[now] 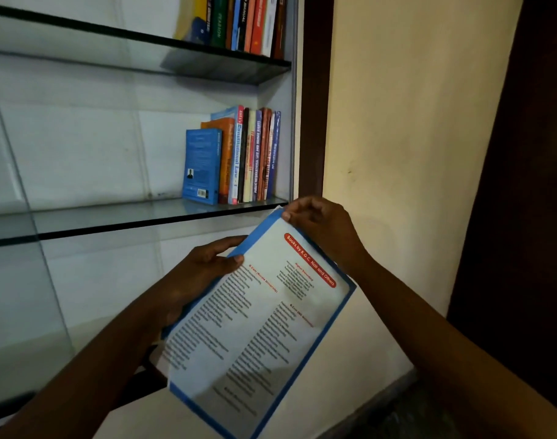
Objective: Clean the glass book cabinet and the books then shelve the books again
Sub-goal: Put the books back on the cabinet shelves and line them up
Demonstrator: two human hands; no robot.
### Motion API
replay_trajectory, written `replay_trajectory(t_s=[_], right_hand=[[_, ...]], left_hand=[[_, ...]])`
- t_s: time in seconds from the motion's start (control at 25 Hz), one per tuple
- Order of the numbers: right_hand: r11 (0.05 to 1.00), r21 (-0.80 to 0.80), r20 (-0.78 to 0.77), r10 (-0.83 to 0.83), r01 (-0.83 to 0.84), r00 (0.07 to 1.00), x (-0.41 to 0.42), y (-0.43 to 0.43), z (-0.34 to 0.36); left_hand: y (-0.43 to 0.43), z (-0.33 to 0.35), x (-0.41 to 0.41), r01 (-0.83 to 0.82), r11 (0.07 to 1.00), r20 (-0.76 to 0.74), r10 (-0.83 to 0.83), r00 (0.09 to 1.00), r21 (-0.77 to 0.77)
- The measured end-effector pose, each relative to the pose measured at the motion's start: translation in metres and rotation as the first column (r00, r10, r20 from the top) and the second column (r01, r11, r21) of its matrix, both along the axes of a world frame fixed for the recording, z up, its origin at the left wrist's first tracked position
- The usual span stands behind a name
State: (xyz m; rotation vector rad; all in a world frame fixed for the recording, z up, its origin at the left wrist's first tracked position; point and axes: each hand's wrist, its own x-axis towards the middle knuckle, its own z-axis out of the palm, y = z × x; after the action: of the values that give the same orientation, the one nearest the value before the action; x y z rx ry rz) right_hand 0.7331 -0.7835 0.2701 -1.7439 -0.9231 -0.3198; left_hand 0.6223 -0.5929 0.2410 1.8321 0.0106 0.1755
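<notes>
I hold a thin book with a blue border and a pale back cover printed in red and black, tilted in front of the glass cabinet. My left hand grips its left edge, thumb on the cover and fingers behind. My right hand pinches its top corner. On the middle glass shelf a row of books stands upright at the right end. More books stand on the upper shelf.
The cabinet's right frame meets a dark wooden post and a cream wall. A dark door or panel is at the far right. An open glass door hangs at the left.
</notes>
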Motion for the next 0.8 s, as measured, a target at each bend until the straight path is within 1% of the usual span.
replay_trajectory(t_s=[0.04, 0.08, 0.12, 0.2, 0.24, 0.32, 0.36, 0.4, 0.44, 0.48, 0.52, 0.56, 0.6, 0.64, 0.68, 0.72, 0.76, 0.8], right_hand=[[0.995, 0.053, -0.192, 0.095, -0.086, 0.977, -0.003, 0.003, 0.004], [0.987, 0.084, -0.34, 0.161, -0.14, 0.926, -0.005, 0.005, 0.007], [0.983, 0.081, -0.432, 0.183, -0.164, 0.883, -0.007, 0.008, 0.01], [0.986, 0.055, -0.538, 0.159, -0.154, 0.828, -0.009, 0.012, 0.016], [0.988, 0.063, -0.602, 0.151, -0.142, 0.784, -0.006, 0.014, 0.019], [0.988, 0.057, -0.758, 0.137, -0.144, 0.638, -0.004, 0.017, 0.024], [0.986, 0.035, -0.805, 0.124, -0.162, 0.58, -0.003, 0.019, 0.025], [0.983, 0.005, -0.814, 0.11, -0.182, 0.57, 0.0, 0.022, 0.026], [0.979, -0.005, -0.799, 0.118, -0.203, 0.59, 0.001, 0.026, 0.028], [0.977, 0.011, -0.75, 0.149, -0.213, 0.644, 0.003, 0.031, 0.03], [0.979, 0.044, -0.65, 0.18, -0.199, 0.739, 0.004, 0.036, 0.031], [0.983, 0.065, -0.49, 0.181, -0.172, 0.853, 0.001, 0.039, 0.032], [0.99, 0.087, -0.312, 0.13, -0.108, 0.941, -0.002, 0.041, 0.029], [0.992, 0.123, -0.159, 0.038, -0.019, 0.987, -0.006, 0.042, 0.024], [0.981, 0.184, -0.074, -0.05, 0.063, 0.996, -0.007, 0.042, 0.012], [0.968, 0.226, -0.102, -0.092, 0.113, 0.991, -0.009, 0.042, -0.001], [0.962, 0.249, -0.214, -0.062, 0.116, 0.975, -0.014, 0.042, -0.011], [0.957, 0.28, -0.363, 0.041, 0.068, 0.931, -0.02, 0.043, -0.015]], left_hand=[[0.001, 0.001, -0.001, -0.002, 1.0, 0.003, 0.002, 1.0, -0.006], [0.002, 0.001, -0.001, 0.002, 1.0, 0.003, -0.001, 1.0, -0.016], [0.003, 0.001, -0.002, 0.008, 0.999, 0.006, -0.008, 1.0, -0.031], [0.002, 0.002, -0.004, 0.013, 0.998, 0.022, -0.012, 1.0, -0.055], [0.003, 0.0, -0.004, 0.012, 0.999, 0.034, -0.01, 0.999, -0.048], [0.003, -0.005, -0.006, 0.007, 1.0, 0.07, -0.005, 0.998, -0.021], [0.002, -0.006, -0.008, 0.01, 1.0, 0.091, -0.008, 0.996, -0.017], [0.003, -0.008, -0.009, 0.012, 1.0, 0.111, -0.008, 0.994, -0.028], [0.003, -0.008, -0.009, 0.007, 0.998, 0.125, 0.0, 0.992, -0.057], [0.005, -0.007, -0.007, -0.01, 0.996, 0.131, 0.022, 0.991, -0.09], [0.005, -0.004, -0.005, -0.043, 0.992, 0.136, 0.06, 0.989, -0.122], [0.008, 0.0, -0.002, -0.101, 0.984, 0.145, 0.122, 0.982, -0.146], [0.011, 0.005, 0.001, -0.167, 0.97, 0.163, 0.196, 0.967, -0.179], [0.016, 0.011, 0.005, -0.223, 0.948, 0.183, 0.266, 0.946, -0.227], [0.021, 0.018, 0.006, -0.255, 0.923, 0.2, 0.319, 0.926, -0.288], [0.027, 0.026, 0.008, -0.267, 0.897, 0.21, 0.353, 0.912, -0.352], [0.032, 0.035, 0.009, -0.261, 0.875, 0.215, 0.37, 0.904, -0.407], [0.038, 0.044, 0.01, -0.248, 0.862, 0.221, 0.373, 0.901, -0.442]])
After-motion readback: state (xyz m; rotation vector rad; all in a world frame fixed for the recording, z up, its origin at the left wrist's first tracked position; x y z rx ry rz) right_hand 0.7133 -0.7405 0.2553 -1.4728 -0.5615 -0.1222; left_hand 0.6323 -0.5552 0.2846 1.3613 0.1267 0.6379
